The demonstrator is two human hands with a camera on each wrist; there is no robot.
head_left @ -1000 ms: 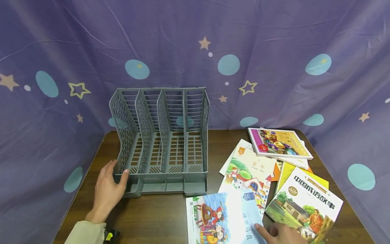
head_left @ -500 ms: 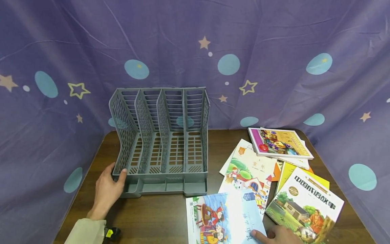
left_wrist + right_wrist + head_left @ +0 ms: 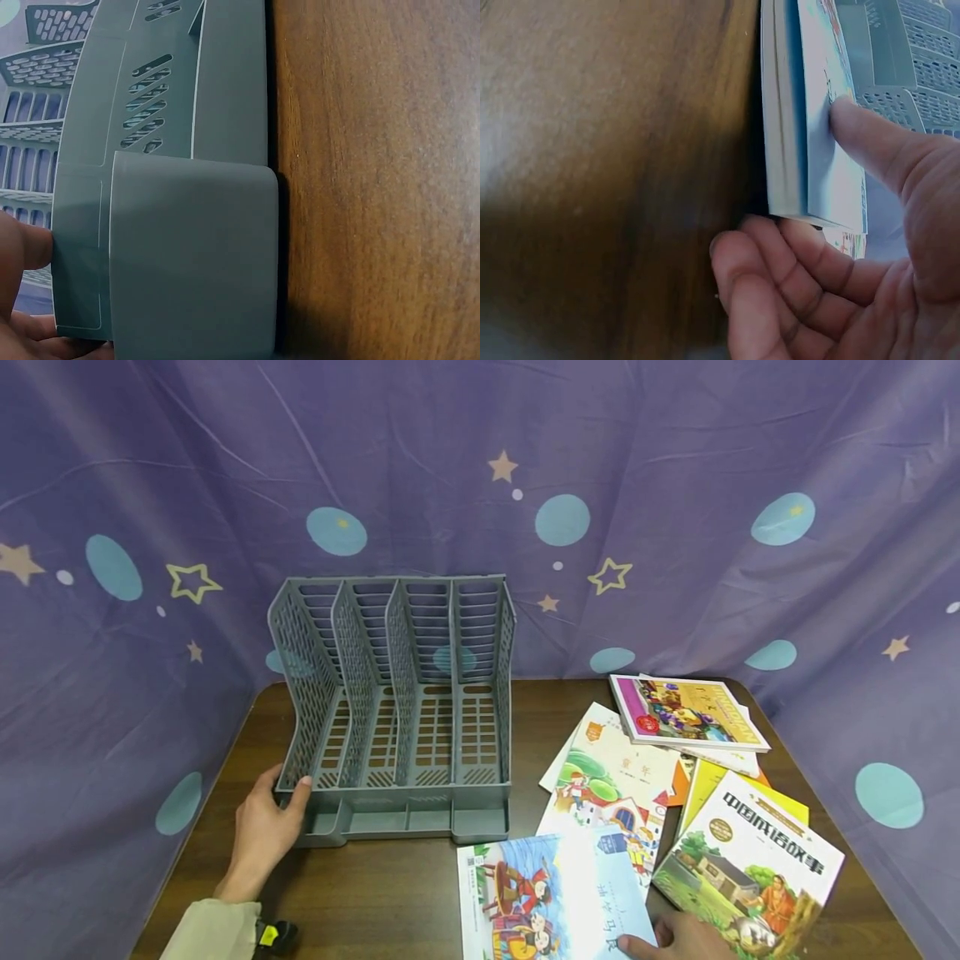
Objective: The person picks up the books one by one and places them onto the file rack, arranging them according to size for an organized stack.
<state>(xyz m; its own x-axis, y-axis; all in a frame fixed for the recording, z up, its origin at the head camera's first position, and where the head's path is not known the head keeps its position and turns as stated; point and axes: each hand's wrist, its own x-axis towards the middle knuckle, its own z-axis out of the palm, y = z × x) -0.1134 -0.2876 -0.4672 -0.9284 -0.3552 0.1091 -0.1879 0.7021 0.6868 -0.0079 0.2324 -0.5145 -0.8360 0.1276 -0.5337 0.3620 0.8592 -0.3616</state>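
Note:
A grey file rack (image 3: 420, 794) with upright perforated dividers and small front trays stands on the table. My left hand (image 3: 264, 837) grips its front left corner, thumb over the front edge and fingers at the side; the left wrist view shows the rack's front tray (image 3: 195, 247) close up. At the front, a blue picture book (image 3: 517, 893) lies partly over a cream storybook (image 3: 630, 768). My right hand (image 3: 686, 939) holds the blue book's near right corner. In the right wrist view its thumb (image 3: 870, 139) presses the cover, with the fingers curled at the lower edge.
On the right lie a white-covered book (image 3: 780, 852) with a house picture, a yellow book (image 3: 705, 781) and a stack topped by a purple-edged book (image 3: 690, 710). A purple star-patterned curtain (image 3: 420, 460) hangs behind and beside the wooden table (image 3: 375, 893).
My left hand has closed in on the rack's corner, its thumb now on the front edge. My right thumb has slid slightly left and down on the blue book. The rack and books look unmoved.

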